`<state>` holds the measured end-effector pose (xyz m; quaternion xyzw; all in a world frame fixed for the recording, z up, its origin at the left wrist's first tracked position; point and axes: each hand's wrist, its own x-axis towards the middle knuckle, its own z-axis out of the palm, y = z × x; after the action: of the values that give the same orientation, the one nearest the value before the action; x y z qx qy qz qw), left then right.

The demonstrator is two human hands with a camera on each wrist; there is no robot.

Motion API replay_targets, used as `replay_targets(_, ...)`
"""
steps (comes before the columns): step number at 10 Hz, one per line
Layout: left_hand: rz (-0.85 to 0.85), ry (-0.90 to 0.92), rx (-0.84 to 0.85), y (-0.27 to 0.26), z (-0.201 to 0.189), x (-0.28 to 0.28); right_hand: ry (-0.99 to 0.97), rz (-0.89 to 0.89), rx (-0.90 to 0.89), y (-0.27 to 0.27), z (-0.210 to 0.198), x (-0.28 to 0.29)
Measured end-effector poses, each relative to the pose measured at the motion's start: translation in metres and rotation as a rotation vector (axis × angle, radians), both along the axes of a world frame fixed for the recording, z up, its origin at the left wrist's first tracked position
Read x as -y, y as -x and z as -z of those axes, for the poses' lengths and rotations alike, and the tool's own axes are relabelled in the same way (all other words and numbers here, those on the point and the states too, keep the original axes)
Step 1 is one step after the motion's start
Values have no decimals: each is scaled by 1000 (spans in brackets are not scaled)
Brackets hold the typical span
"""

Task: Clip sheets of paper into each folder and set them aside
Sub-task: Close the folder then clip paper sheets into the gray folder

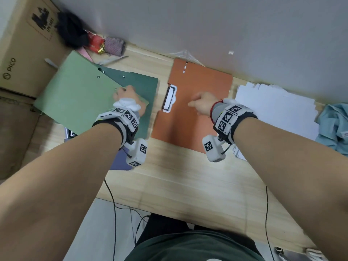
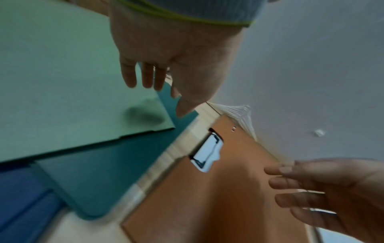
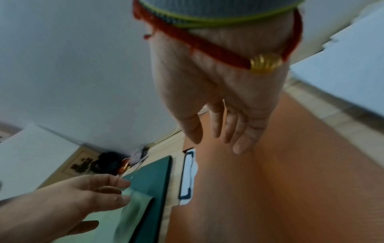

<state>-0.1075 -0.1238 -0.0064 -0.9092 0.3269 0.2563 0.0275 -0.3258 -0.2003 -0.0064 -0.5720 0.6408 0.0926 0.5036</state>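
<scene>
Lying nearest, under and behind the left wrist, a blue folder [image 1: 120, 162] is seen on the wooden table [image 1: 178, 176], partly covered by a dark green folder [image 1: 148, 85], on which a light green folder [image 1: 75, 95] is stacked askew. Two black cables [image 1: 113, 204] are draped over the near table edge. Just left of the right hand's fingers, the orange folder [image 1: 199, 81] is laid flat between the green pile and a loose stack of white paper [image 1: 278, 110]; its black wire clip [image 1: 169, 98] is seen at the left edge, clamped over a white scrap, between the two hands. A pale blue cloth [image 1: 335, 125] is found beyond the paper, to the right. Farther off, left of the left fingers, a cardboard box [image 1: 24, 53] is stood against the wall, with a black bundle [image 1: 71, 31], a red packet [image 1: 96, 42] and a mauve knitted piece [image 1: 114, 46] beside it, and a pen [image 1: 114, 60] near the light green folder's far corner.

The left hand [image 1: 128, 97] is held over the light green folder with fingers [image 2: 145, 74] straight and slightly spread; nothing is gripped, and contact with the cover cannot be told. The right hand [image 1: 203, 104] is held over the orange folder, fingers [image 3: 230, 131] loosely extended, thumb apart, nothing held; whether the cover is touched cannot be told
</scene>
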Motion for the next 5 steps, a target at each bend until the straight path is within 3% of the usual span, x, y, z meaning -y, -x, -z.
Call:
replay_targets(1,-191,-20,44,-31,8,-31,-6,-133,46,-33,-1,-15)
replay_targets(2,-217,-89,-3,-50,10,-72,9,-248,67,-63,5,-28)
replay_targets(4,-123,-85,-44,-68,24,-118,15,-408,132,-133,7,-57)
replay_targets(5,-78,-115,21,-65,16,-122,9,-397,84,-146,11,-63)
